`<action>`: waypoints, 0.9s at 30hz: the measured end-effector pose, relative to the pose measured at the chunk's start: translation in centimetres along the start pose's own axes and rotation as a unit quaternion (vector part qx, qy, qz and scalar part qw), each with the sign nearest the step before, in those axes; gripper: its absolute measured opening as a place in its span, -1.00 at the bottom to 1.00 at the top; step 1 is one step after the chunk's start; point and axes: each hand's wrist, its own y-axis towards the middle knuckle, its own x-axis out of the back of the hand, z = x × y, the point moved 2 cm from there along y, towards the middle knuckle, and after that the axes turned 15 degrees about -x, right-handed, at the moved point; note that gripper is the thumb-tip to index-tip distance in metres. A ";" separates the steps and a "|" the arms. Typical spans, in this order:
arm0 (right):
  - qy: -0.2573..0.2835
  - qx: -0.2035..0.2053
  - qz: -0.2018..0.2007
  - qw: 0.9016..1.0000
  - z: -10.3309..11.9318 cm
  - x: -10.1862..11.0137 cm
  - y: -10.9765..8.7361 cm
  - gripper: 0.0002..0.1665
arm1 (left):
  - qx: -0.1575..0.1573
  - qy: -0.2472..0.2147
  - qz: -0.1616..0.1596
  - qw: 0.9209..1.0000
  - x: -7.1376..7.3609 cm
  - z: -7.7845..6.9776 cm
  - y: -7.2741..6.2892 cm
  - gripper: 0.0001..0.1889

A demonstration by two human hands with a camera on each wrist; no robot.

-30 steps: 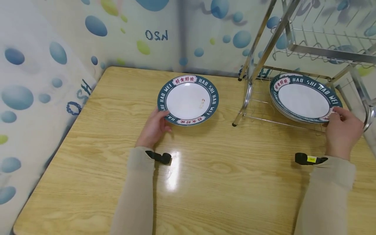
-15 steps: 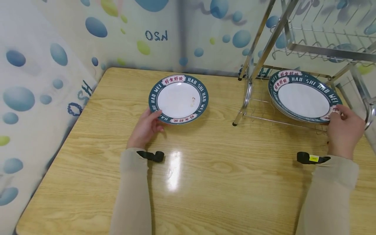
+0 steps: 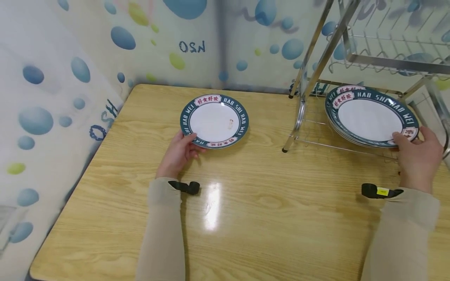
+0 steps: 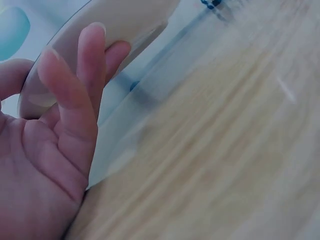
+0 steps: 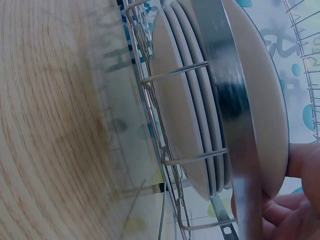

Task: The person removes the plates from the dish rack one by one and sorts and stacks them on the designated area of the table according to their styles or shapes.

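On the left, my left hand holds a white plate with a dark green lettered rim, thumb on top of the rim. The left wrist view shows its pale underside, with fingers beneath it. Over at the rack, my right hand pinches the near right rim of a matching plate. That plate lies over a stack of like plates on the rack's lower shelf. In the right wrist view the held plate stands apart from the stacked plates, a metal bar partly hiding both.
A metal wire dish rack stands at the back right of the wooden table. Its upper shelf hangs above the plates, and one front leg rests near the table's middle. A patterned wall runs behind and along the left.
My left hand has carried its plate a short way left, then held it there. The right hand and its plate have shifted slightly right over the stack. The head view has moved a little.
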 end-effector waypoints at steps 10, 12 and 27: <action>-0.017 0.007 0.003 1.000 -0.1 0.0 -0.3 -0.25 | 0.008 0.049 -0.009 0.999 1.1 -0.3 -0.3 -0.57; -0.029 0.009 0.004 1.000 0.0 0.1 -0.3 -0.22 | 0.003 0.049 -0.002 0.999 1.0 -0.5 -0.4 -0.57; -0.050 0.029 -0.001 0.998 0.1 0.1 -0.8 -0.28 | 0.016 0.080 -0.051 0.995 2.0 -1.1 -1.0 -0.57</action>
